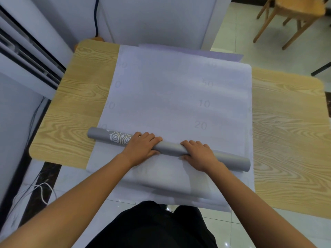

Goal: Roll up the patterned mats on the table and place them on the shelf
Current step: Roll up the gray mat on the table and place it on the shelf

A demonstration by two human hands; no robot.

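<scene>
Crosswise near the front edge of the light wood-grain table (80,104) lies a grey rolled mat (170,146) with white spiral patterning. It rests on a pale lilac flat mat (170,95) spread over the table's middle. The left hand (141,145) and right hand (198,154) grip the roll side by side, fingers curled over its top.
</scene>
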